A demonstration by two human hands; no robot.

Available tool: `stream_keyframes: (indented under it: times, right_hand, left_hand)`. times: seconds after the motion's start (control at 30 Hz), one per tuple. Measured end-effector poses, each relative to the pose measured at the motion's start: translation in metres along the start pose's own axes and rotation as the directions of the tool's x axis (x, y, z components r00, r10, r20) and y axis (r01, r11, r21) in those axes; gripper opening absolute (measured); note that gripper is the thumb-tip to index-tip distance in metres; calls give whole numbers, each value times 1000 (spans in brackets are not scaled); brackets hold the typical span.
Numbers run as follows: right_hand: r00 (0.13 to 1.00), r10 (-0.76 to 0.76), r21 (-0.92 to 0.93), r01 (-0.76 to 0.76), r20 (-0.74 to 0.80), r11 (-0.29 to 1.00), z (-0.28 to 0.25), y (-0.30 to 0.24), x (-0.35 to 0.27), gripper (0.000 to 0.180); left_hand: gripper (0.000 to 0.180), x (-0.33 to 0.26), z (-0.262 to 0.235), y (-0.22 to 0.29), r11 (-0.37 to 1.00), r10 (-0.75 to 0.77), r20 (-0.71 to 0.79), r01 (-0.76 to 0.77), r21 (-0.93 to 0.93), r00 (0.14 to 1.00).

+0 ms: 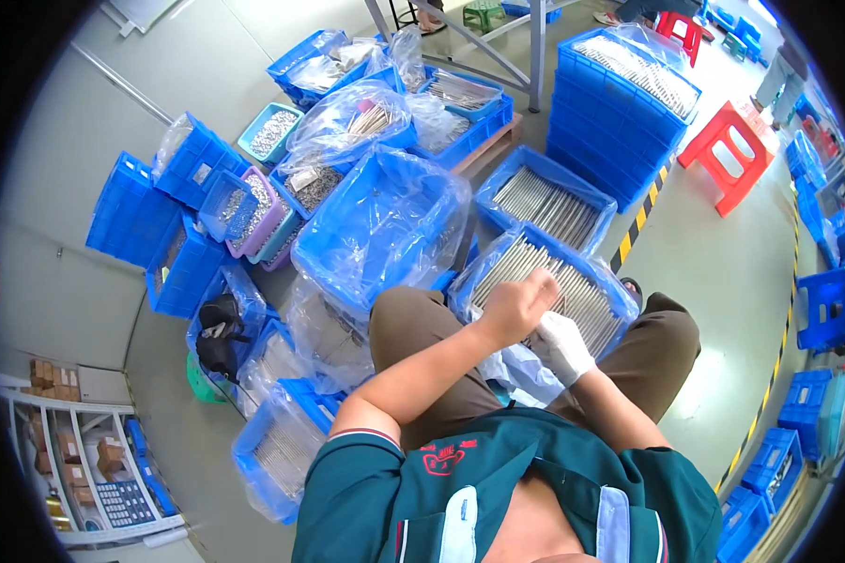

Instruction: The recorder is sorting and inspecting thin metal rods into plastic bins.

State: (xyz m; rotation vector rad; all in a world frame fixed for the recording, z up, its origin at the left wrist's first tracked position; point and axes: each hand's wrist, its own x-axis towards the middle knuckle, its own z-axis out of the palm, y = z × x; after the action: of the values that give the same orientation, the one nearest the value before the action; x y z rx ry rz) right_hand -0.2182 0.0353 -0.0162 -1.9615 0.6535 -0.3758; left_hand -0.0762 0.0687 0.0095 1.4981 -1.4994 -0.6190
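- The left hand (pixel 514 305) was curled shut over the rods (pixel 535 272); a grip on them could not be confirmed.
- The gloved right hand (pixel 563 343) was laid on the rods, fingers half bent.
- The rods were held in a lined blue crate (pixel 620 293) between the knees.

Bright, even daylight fills the scene, strongest at the upper right, where the pale grey floor (pixel 723 272) washes out. Clear plastic bag liners (pixel 385 216) glare. Fisheye bending and black vignette ring the edges.
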Motion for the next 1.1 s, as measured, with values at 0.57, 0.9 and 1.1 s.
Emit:
stream_keyframes:
  times: [0.57,0.9,1.1]
  right_hand:
    - [868,-281,-170,230,-409,958,-26,-35,32,10]
    - [686,-721,-547,641,94,539,-10,-64,82,15]
    - [855,-516,-428,447,-56,785,-18,-15,99,28]
  left_hand:
    - [26,6,-24,-43,315,-485,590,758,-571,646]
    - [18,3,-63,-61,132,-477,384,497,-858,790]
    - [20,60,-165,-137,408,-760,30,513,-756,649]
